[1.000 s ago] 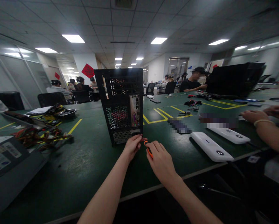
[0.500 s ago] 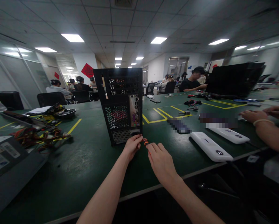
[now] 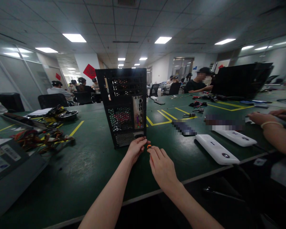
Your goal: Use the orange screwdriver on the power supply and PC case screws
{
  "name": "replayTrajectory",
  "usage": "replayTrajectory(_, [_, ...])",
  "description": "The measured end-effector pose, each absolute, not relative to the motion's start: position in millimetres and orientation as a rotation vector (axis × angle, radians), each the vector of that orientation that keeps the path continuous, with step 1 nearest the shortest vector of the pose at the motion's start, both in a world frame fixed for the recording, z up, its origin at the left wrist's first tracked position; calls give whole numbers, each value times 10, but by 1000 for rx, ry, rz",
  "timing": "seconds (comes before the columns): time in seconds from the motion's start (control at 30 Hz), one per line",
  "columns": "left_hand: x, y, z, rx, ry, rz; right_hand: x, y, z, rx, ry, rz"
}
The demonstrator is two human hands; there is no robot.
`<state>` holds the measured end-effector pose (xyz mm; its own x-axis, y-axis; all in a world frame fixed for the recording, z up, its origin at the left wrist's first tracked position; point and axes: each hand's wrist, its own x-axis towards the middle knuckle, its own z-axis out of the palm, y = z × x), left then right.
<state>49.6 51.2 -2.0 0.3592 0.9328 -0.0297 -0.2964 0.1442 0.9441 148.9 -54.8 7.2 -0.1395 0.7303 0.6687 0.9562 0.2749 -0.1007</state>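
A black computer case [image 3: 105, 105] stands upright on the green table, its back with vents and ports facing me. My left hand [image 3: 136, 149] is at the case's lower right corner, thumb and fingers pinched together. What lies between them is too small to make out. Just to the right, my right hand [image 3: 162, 163] is closed around a screwdriver [image 3: 149, 146]. Only an orange band near the front of its handle shows; my fingers cover the rest. The tip points toward my left fingertips and the case corner.
On the left lie a grey metal power supply [image 3: 6, 162] and a tangle of cables [image 3: 38, 136]. White power banks [image 3: 216, 149] and a phone [image 3: 184, 128] lie to the right. A co-worker's hand [image 3: 264, 119] is at the right edge. Another black case [image 3: 242, 79] stands behind.
My right hand has shifted slightly left and turned a little, and less of the screwdriver shows. The left hand and the case stay nearly in place.
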Motion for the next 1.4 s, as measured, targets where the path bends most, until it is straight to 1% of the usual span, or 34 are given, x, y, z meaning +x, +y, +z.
replayTrajectory(0.23, [496, 514, -25, 1064, 780, 1025, 1529, -536, 20, -1430, -1748, -186])
replayTrajectory(0.43, [495, 520, -30, 1039, 752, 1032, 1506, -554, 69, -1411, -1916, -351])
replayTrajectory(0.7, [510, 504, 9, 1032, 781, 1028, 1560, -493, 69, -1341, -1762, -176])
replayTrajectory(1.0, [501, 517, -15, 1011, 750, 1033, 1562, -503, 54, -1312, -1822, -291])
replayTrajectory(1.27, [508, 504, 11, 995, 767, 1027, 1511, -527, 151, -1576, -1769, -228])
replayTrajectory(1.4, [506, 498, 16, 988, 760, 1028, 1444, -537, 183, -1704, -1829, -350])
